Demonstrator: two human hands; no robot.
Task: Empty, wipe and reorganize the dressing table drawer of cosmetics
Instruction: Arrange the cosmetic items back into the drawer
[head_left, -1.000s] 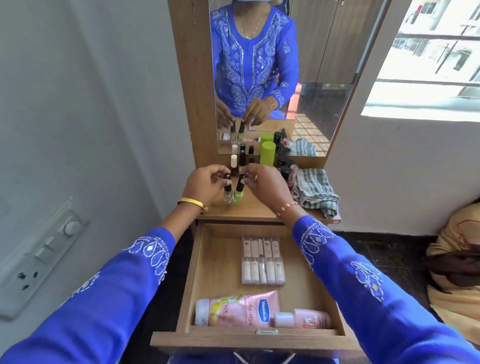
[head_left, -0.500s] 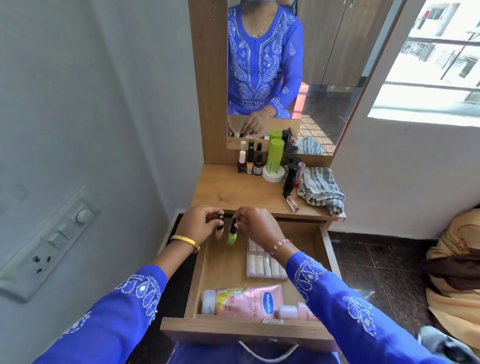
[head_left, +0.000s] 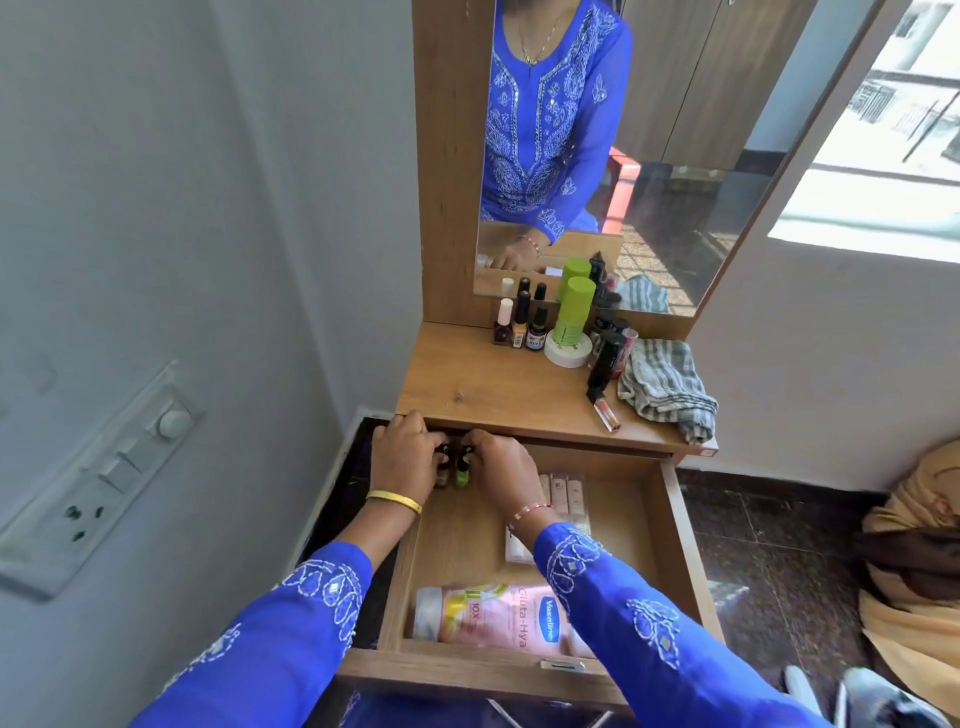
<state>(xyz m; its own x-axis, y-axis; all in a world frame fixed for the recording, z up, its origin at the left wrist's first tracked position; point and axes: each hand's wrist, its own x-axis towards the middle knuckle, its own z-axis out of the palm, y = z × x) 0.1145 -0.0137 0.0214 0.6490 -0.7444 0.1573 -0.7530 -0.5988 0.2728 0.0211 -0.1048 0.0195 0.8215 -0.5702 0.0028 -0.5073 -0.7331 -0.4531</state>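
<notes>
The wooden drawer (head_left: 680, 551) stands pulled out below the dressing table top (head_left: 467, 384). At its back left corner my left hand (head_left: 410, 457) pinches a small brownish nail polish bottle (head_left: 442, 475) by its black cap. Beside it, my right hand (head_left: 501, 467) pinches a green nail polish bottle (head_left: 461, 475) the same way. Both bottles are upright, low inside the drawer. A clear box of small tubes (head_left: 563, 493) lies mid-drawer, partly under my right sleeve. A pink lotion tube (head_left: 488, 616) lies along the front.
On the table top stand three nail polish bottles (head_left: 519, 327), a green-capped bottle (head_left: 574, 317) on a white jar, dark cosmetics (head_left: 605, 364), a lip gloss (head_left: 607, 415) and a striped cloth (head_left: 665, 389). A mirror rises behind. A wall with a switch panel (head_left: 104, 478) is at the left.
Both hands carried the two small bottles from the table top down into the back left corner of the drawer. The camera view tilted lower.
</notes>
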